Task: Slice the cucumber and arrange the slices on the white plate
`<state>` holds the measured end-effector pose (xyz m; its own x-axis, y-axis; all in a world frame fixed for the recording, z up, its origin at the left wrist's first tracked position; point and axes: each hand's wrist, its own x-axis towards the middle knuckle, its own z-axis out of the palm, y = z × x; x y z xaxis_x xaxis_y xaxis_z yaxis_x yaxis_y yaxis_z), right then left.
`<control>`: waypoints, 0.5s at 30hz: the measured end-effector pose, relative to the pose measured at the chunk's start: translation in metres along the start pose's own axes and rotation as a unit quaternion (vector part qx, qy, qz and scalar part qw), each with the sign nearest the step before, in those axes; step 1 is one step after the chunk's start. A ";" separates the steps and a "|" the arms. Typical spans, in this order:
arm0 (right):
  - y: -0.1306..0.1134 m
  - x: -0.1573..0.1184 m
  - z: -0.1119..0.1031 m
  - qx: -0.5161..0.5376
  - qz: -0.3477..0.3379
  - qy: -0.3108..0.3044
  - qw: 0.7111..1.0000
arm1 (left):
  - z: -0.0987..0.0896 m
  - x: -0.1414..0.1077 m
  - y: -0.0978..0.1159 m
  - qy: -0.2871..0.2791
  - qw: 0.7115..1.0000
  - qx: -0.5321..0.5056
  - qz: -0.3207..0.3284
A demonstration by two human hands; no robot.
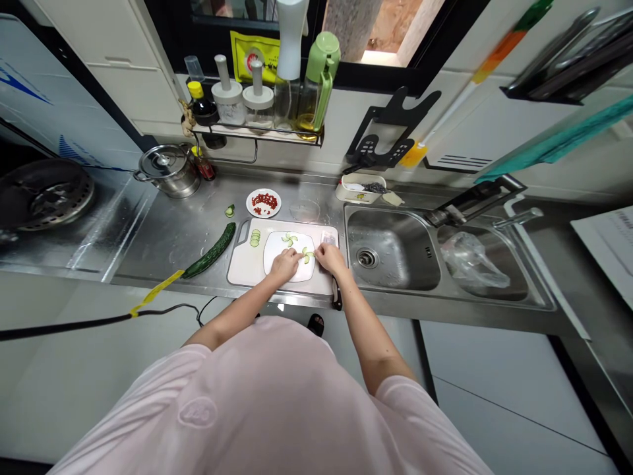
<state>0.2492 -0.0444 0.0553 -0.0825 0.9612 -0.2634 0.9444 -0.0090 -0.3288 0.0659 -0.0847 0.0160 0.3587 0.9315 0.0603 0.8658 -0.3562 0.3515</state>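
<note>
A white square plate (295, 272) lies on the pale cutting board (241, 269). Two small groups of cucumber slices (289, 239) are fanned out on it. My left hand (285, 265) reaches over the plate, fingers closed, with its tips at the nearer-right group. From the other side my right hand (330, 257) meets the same group, its fingers pinched together at a slice's edge. More cucumber slices (254, 238) overlap in a row on the board's left side. A knife (337, 295) lies at the board's right edge, partly hidden by my right forearm.
Left of the board lies a whole-looking cucumber (211, 253). Behind it stand a small plate of red pieces (264, 203), a clear bowl (304, 210) and a steel pot (169, 169). The sink (390, 254) is to the right; a bottle rack (257, 132) hangs above.
</note>
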 end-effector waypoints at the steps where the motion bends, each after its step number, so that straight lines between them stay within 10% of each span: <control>1: -0.001 0.000 0.001 -0.001 0.002 0.000 1.000 | 0.000 0.000 0.000 0.001 1.000 0.000 0.001; 15: -0.025 0.003 0.008 -0.052 0.011 -0.001 0.999 | -0.003 -0.009 -0.002 0.007 1.000 0.023 -0.016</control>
<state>0.2224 -0.0433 0.0556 -0.0628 0.9605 -0.2709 0.9738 -0.0004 -0.2274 0.0596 -0.0923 0.0177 0.3264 0.9431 0.0639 0.8917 -0.3296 0.3102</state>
